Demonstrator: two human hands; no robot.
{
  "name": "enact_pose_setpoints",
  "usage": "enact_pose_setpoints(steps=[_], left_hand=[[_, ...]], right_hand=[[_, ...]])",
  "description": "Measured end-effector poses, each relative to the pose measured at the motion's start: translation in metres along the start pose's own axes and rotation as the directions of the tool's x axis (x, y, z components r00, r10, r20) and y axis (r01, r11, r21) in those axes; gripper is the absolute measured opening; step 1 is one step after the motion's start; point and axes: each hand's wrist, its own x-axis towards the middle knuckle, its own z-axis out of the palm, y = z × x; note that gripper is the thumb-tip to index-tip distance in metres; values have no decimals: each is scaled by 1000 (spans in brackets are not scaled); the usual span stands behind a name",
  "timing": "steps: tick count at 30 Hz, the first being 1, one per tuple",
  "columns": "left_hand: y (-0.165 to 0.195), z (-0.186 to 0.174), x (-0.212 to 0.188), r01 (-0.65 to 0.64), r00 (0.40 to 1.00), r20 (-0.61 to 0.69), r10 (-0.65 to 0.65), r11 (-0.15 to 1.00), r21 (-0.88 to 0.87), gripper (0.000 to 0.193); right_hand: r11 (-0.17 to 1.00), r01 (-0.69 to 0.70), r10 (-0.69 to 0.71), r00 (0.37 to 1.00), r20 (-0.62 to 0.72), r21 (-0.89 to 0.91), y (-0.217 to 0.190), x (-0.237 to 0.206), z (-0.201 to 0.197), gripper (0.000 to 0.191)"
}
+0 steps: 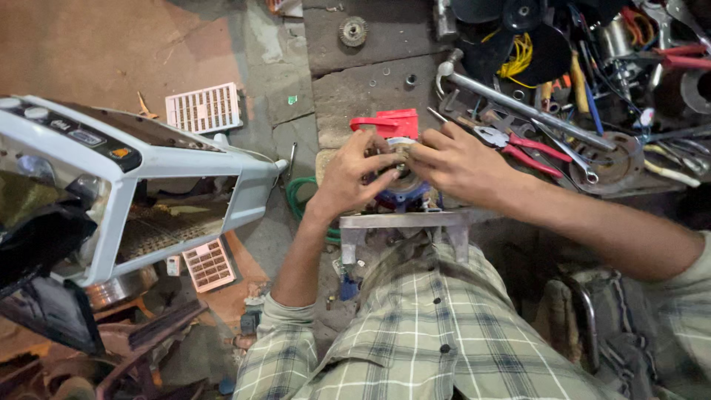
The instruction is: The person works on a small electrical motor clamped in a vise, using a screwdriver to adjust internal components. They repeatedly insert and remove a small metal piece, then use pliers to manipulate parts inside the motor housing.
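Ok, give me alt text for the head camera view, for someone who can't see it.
Both hands, left hand and right hand, grip a small round motor part beside a red plastic piece on a metal stand. Red-handled pliers and a hammer lie right; a white appliance casing sits left.

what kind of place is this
Probably a small repair workshop: pliers, a hammer and loose tools crowd the floor, an opened white appliance casing lies beside them, and both hands work a small motor part.
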Motion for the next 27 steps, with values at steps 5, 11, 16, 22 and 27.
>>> enact_pose_setpoints(steps=[5, 11, 16, 22, 27], left_hand=[[4, -7, 9, 19, 1000, 22, -19, 1000, -16, 29], [5, -7, 10, 46, 997, 61, -45, 999, -17, 27], [6, -3, 4, 28, 999, 30, -28, 1000, 13, 27], [6, -6, 12, 7, 1000, 6, -7, 1000, 17, 29], [14, -5, 11, 26, 1000, 15, -26, 999, 38, 26]], right_hand=[[1000, -8, 8, 1000, 21, -13, -4, 2, -11, 38], [997, -55, 55, 998, 9, 62, -1, 5, -22, 40], [998, -2, 1, 1000, 21, 62, -1, 9, -20, 39], [997, -13, 19, 996, -89, 74, 1, 0, -7, 34], [984, -45, 79, 977, -197, 174, -4, -25, 15, 48]])
